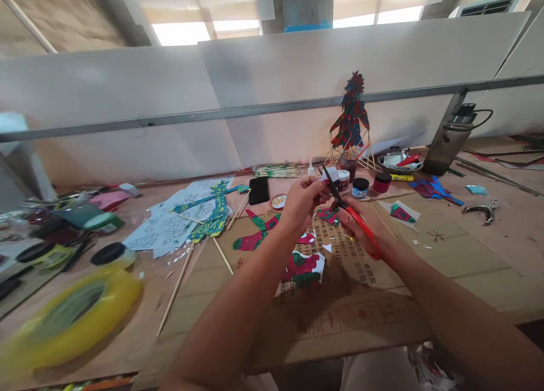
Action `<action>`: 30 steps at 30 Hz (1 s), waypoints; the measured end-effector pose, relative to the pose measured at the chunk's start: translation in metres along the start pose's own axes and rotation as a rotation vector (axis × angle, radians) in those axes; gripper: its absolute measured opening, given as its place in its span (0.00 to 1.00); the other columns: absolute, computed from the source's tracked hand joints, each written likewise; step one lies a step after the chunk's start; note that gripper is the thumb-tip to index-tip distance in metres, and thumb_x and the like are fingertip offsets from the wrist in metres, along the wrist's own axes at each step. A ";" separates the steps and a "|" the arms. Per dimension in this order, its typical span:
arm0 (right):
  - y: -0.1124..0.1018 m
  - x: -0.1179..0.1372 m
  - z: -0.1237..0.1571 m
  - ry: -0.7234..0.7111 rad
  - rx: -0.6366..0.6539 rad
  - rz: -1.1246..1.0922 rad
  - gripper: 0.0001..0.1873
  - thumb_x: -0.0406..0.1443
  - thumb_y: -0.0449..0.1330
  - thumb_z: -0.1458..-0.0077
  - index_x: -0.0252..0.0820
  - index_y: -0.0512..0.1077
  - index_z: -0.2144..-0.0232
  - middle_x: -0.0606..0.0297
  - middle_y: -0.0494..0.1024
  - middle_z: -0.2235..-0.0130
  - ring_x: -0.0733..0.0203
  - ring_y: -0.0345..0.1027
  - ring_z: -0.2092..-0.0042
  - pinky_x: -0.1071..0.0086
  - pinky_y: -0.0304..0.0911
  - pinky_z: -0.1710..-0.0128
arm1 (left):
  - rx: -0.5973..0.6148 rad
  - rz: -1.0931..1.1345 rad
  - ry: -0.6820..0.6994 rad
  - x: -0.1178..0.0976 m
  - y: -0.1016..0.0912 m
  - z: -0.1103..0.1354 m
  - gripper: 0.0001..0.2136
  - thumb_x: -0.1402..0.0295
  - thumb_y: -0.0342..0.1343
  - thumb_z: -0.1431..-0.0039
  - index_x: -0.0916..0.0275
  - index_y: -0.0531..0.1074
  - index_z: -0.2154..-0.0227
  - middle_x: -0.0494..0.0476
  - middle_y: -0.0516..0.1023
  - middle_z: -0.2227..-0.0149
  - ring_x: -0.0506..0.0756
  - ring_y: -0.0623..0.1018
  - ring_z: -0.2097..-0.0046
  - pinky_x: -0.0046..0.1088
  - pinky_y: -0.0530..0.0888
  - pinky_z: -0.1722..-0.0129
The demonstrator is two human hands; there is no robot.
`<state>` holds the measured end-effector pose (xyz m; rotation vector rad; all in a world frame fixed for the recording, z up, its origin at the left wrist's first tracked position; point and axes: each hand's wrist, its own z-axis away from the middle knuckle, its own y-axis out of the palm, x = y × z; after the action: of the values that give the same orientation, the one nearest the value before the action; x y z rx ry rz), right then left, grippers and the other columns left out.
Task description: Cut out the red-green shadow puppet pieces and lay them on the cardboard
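Note:
Over the cardboard sheet [467, 255], my right hand [361, 221] is closed round the red handles of a pair of scissors [361, 226]. The dark blades point up and away, parted around a small piece of white paper [330, 174]. My left hand [306, 197] pinches that paper from the left side; part of it is hidden behind the fingers. Beneath my hands lie painted paper cutouts in magenta and green: one with white margins [304, 268], and a long branching one [255, 235]. A small cutout on white paper [402, 213] rests to the right.
A blue and yellow paper puppet on sticks [216, 209] lies on printed sheets [157, 226]. Paint jars [360, 188] and a standing red-blue figure [353, 113] are at the back. A yellow tape roll [114, 300] sits at left, a grey bottle [448, 141] at right.

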<state>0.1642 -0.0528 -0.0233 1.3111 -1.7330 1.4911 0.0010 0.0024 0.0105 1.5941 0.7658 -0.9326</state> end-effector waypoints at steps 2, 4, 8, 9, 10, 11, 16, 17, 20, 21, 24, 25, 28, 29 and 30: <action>0.001 0.000 0.000 0.018 -0.007 -0.044 0.32 0.63 0.55 0.35 0.46 0.76 0.48 0.73 0.63 0.79 0.60 0.55 0.75 0.66 0.53 0.72 | -0.004 -0.007 -0.007 0.000 0.000 0.000 0.11 0.77 0.65 0.51 0.62 0.68 0.79 0.51 0.72 0.78 0.46 0.70 0.76 0.21 0.68 0.72; 0.001 0.001 0.000 0.034 -0.007 -0.068 0.31 0.63 0.57 0.36 0.45 0.76 0.49 0.74 0.61 0.79 0.61 0.53 0.76 0.66 0.52 0.74 | -0.002 -0.005 -0.009 -0.001 0.000 0.000 0.11 0.77 0.65 0.50 0.63 0.69 0.79 0.51 0.72 0.78 0.46 0.70 0.76 0.22 0.68 0.72; 0.002 0.002 0.001 0.048 -0.013 -0.075 0.30 0.63 0.57 0.36 0.46 0.76 0.51 0.74 0.61 0.79 0.61 0.52 0.77 0.67 0.52 0.75 | 0.008 0.006 -0.011 -0.001 0.001 0.000 0.09 0.77 0.64 0.50 0.63 0.70 0.78 0.51 0.73 0.78 0.46 0.70 0.76 0.22 0.68 0.72; 0.002 0.002 0.001 0.054 -0.020 -0.078 0.30 0.63 0.58 0.36 0.47 0.76 0.51 0.74 0.62 0.79 0.61 0.53 0.76 0.67 0.52 0.75 | 0.007 0.006 -0.015 -0.001 0.001 0.001 0.09 0.77 0.65 0.49 0.63 0.70 0.78 0.51 0.73 0.78 0.46 0.70 0.75 0.22 0.68 0.72; 0.003 0.002 0.001 0.060 -0.028 -0.082 0.30 0.63 0.58 0.37 0.47 0.76 0.51 0.73 0.62 0.78 0.61 0.54 0.76 0.67 0.52 0.75 | 0.005 0.008 -0.020 -0.001 0.001 0.001 0.09 0.77 0.65 0.49 0.63 0.70 0.78 0.51 0.73 0.77 0.46 0.70 0.75 0.21 0.68 0.72; 0.003 0.001 0.001 0.064 -0.036 -0.087 0.30 0.63 0.58 0.37 0.48 0.76 0.51 0.73 0.63 0.78 0.61 0.55 0.76 0.67 0.53 0.75 | 0.002 0.011 -0.026 -0.001 0.001 0.001 0.10 0.77 0.65 0.49 0.63 0.70 0.77 0.51 0.73 0.77 0.46 0.70 0.75 0.21 0.68 0.72; 0.005 0.001 0.001 0.061 -0.063 -0.135 0.26 0.62 0.60 0.37 0.48 0.74 0.55 0.74 0.62 0.78 0.64 0.51 0.78 0.69 0.51 0.77 | -0.011 0.040 -0.030 -0.001 0.002 0.002 0.09 0.77 0.66 0.48 0.64 0.71 0.77 0.51 0.73 0.76 0.45 0.70 0.74 0.20 0.66 0.72; 0.005 0.002 0.002 0.063 -0.063 -0.143 0.25 0.61 0.60 0.37 0.48 0.74 0.56 0.74 0.62 0.78 0.64 0.51 0.78 0.69 0.51 0.78 | -0.015 0.054 -0.029 -0.002 0.003 0.002 0.09 0.77 0.66 0.48 0.64 0.71 0.76 0.51 0.73 0.76 0.45 0.69 0.74 0.20 0.66 0.72; 0.004 0.004 0.003 0.086 -0.065 -0.135 0.24 0.60 0.60 0.36 0.49 0.75 0.56 0.73 0.63 0.78 0.64 0.52 0.78 0.69 0.51 0.79 | -0.036 0.108 -0.025 -0.002 0.002 0.001 0.08 0.77 0.66 0.49 0.65 0.72 0.76 0.52 0.72 0.76 0.45 0.69 0.74 0.20 0.66 0.72; 0.004 0.005 0.003 0.095 -0.066 -0.126 0.24 0.61 0.60 0.36 0.49 0.75 0.57 0.72 0.64 0.78 0.64 0.53 0.78 0.69 0.52 0.78 | -0.047 0.123 -0.023 -0.003 0.001 0.000 0.07 0.76 0.66 0.50 0.65 0.73 0.76 0.52 0.72 0.76 0.46 0.69 0.73 0.21 0.66 0.72; 0.005 0.005 0.003 0.099 -0.058 -0.111 0.26 0.62 0.60 0.36 0.49 0.75 0.58 0.71 0.66 0.77 0.62 0.55 0.77 0.68 0.54 0.77 | -0.076 0.154 -0.014 -0.003 -0.001 -0.002 0.07 0.76 0.67 0.50 0.65 0.73 0.77 0.52 0.72 0.75 0.46 0.69 0.73 0.22 0.67 0.72; 0.005 0.005 0.003 0.093 -0.056 -0.111 0.26 0.62 0.60 0.37 0.49 0.76 0.58 0.71 0.65 0.77 0.62 0.55 0.77 0.68 0.54 0.77 | -0.081 0.159 -0.009 -0.004 -0.002 -0.003 0.07 0.76 0.67 0.49 0.65 0.73 0.77 0.53 0.72 0.75 0.46 0.69 0.73 0.22 0.67 0.72; 0.004 0.006 0.003 0.074 -0.045 -0.109 0.26 0.62 0.60 0.36 0.48 0.75 0.58 0.71 0.66 0.77 0.63 0.55 0.78 0.68 0.55 0.77 | -0.076 0.156 0.001 -0.004 -0.003 -0.004 0.07 0.76 0.66 0.48 0.65 0.74 0.77 0.53 0.72 0.76 0.46 0.68 0.74 0.22 0.67 0.73; 0.003 0.007 0.003 0.070 -0.035 -0.096 0.25 0.61 0.60 0.36 0.48 0.75 0.58 0.71 0.67 0.76 0.63 0.55 0.78 0.68 0.56 0.77 | -0.073 0.148 0.002 -0.005 -0.003 -0.004 0.07 0.76 0.66 0.48 0.66 0.74 0.77 0.53 0.72 0.76 0.46 0.68 0.74 0.21 0.67 0.73; 0.002 0.007 0.003 0.065 -0.029 -0.075 0.24 0.60 0.60 0.36 0.48 0.74 0.57 0.71 0.68 0.76 0.63 0.57 0.77 0.68 0.56 0.77 | -0.071 0.140 0.001 -0.005 -0.003 -0.005 0.07 0.76 0.66 0.48 0.66 0.74 0.77 0.53 0.72 0.76 0.45 0.68 0.75 0.21 0.67 0.73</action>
<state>0.1599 -0.0580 -0.0193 1.2844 -1.6402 1.4458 -0.0031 0.0075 0.0135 1.5646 0.6721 -0.7952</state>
